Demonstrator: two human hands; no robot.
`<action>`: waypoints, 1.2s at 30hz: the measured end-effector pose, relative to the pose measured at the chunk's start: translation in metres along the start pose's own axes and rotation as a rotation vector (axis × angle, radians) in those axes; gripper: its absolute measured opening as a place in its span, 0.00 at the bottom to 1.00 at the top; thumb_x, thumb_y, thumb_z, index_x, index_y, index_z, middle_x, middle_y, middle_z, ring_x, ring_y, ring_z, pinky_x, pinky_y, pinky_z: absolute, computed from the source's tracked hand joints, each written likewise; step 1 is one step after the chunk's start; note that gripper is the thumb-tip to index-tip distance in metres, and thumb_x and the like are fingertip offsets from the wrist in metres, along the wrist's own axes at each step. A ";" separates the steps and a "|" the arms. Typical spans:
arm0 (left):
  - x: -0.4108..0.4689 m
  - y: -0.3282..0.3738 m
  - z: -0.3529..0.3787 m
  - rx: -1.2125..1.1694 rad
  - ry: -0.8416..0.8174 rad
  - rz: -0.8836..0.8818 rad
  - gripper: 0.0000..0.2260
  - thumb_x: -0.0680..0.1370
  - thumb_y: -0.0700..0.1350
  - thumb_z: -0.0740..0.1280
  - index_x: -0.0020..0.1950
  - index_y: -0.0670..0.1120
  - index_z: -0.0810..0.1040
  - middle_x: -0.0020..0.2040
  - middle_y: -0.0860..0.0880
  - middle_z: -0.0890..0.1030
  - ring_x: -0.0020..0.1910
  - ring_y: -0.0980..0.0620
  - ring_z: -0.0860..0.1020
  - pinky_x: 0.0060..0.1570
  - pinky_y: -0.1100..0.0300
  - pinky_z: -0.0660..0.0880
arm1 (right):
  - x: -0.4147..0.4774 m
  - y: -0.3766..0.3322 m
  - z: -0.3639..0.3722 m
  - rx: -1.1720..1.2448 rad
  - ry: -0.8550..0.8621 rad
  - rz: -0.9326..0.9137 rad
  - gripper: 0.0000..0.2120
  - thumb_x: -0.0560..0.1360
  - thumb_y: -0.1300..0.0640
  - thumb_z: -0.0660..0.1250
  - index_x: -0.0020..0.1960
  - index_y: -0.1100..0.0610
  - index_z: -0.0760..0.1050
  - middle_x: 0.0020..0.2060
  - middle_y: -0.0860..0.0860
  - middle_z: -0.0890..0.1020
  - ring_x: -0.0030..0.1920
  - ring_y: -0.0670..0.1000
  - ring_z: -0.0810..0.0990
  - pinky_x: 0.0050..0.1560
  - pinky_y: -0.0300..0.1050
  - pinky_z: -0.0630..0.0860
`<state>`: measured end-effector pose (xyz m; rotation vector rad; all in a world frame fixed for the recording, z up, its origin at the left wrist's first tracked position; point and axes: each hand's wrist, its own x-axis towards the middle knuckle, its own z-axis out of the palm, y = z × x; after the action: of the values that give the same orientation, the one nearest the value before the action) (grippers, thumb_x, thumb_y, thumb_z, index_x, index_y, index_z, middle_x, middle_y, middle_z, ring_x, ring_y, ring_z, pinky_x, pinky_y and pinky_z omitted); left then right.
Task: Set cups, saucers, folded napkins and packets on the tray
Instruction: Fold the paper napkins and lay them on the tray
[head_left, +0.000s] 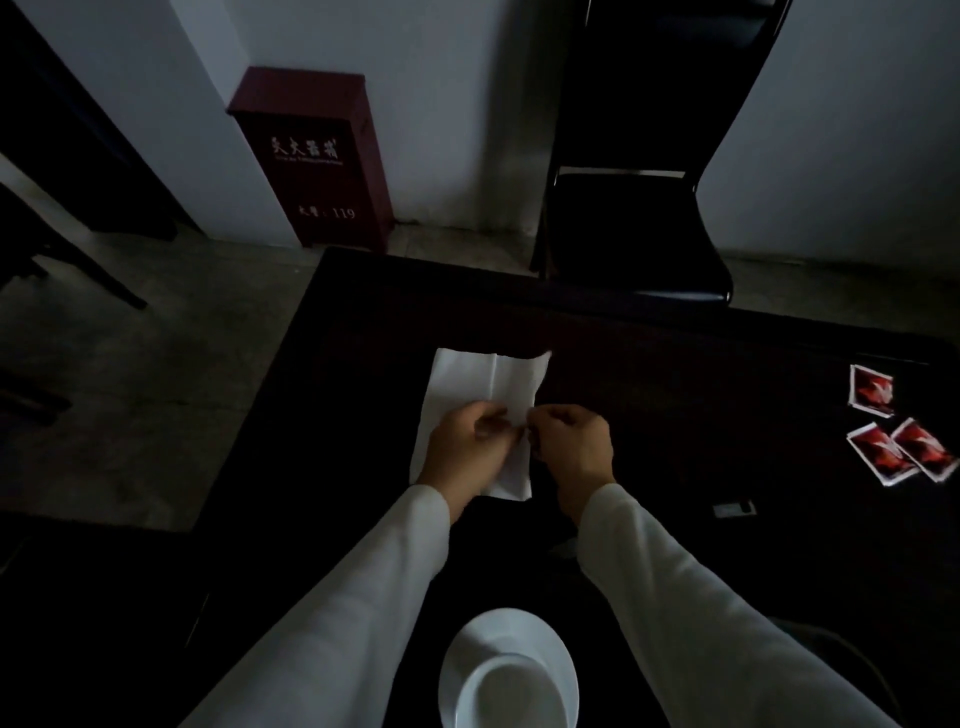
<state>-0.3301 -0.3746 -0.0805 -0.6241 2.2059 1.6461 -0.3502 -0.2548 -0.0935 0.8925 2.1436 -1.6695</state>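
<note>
The step in hand is the folding of a napkin. The white napkin (467, 384) lies partly folded on the dark table (675, 374), with a crease running down it and its far right corner lifted a little. Both hands meet at its near right edge. The left hand (465, 447) lies over the napkin's near half with fingers curled, pinching the paper; the right hand (571, 447) comes in from just beside that edge, fingertips drawn together on the same spot. Neither hand is spread flat — both are narrow, closed on the paper.

Nearer the person than the napkin, between the two white sleeves, sits a white saucer (509, 670), well apart from it. Far off to the napkin's right lie three red packets (878, 454), loose on the table, two of them touching or overlapping. Beyond the napkin stands a black chair (634, 218), and beyond and to its left a red box (311, 156) against the wall.

I can see no cup, and the room is too dim to make out a tray — so I judge the task is early. The next move calls for carrying the pinched edge across squarely and pressing the crease flat, before the napkin goes anywhere.
</note>
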 end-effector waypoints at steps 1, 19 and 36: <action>0.000 0.004 -0.002 -0.133 0.008 -0.060 0.05 0.79 0.43 0.69 0.52 0.51 0.83 0.52 0.45 0.86 0.50 0.49 0.84 0.54 0.53 0.81 | -0.002 -0.002 0.004 0.020 -0.020 -0.011 0.03 0.74 0.56 0.72 0.45 0.54 0.85 0.42 0.55 0.87 0.48 0.57 0.86 0.55 0.56 0.83; 0.004 -0.005 -0.024 -0.277 0.009 -0.044 0.05 0.81 0.41 0.68 0.50 0.49 0.82 0.51 0.42 0.85 0.50 0.45 0.85 0.47 0.55 0.82 | -0.001 0.000 -0.007 -0.334 0.205 -0.080 0.24 0.75 0.54 0.70 0.69 0.61 0.73 0.66 0.62 0.77 0.64 0.64 0.76 0.67 0.57 0.74; 0.016 0.003 0.004 -0.342 -0.063 -0.113 0.07 0.81 0.42 0.67 0.56 0.43 0.82 0.52 0.42 0.86 0.51 0.46 0.84 0.50 0.56 0.82 | 0.016 -0.002 0.008 -0.027 -0.111 0.012 0.08 0.67 0.53 0.75 0.42 0.57 0.85 0.40 0.57 0.88 0.46 0.58 0.87 0.52 0.57 0.85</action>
<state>-0.3458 -0.3727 -0.0868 -0.7568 1.8225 1.9696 -0.3649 -0.2578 -0.1030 0.7851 2.0783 -1.6396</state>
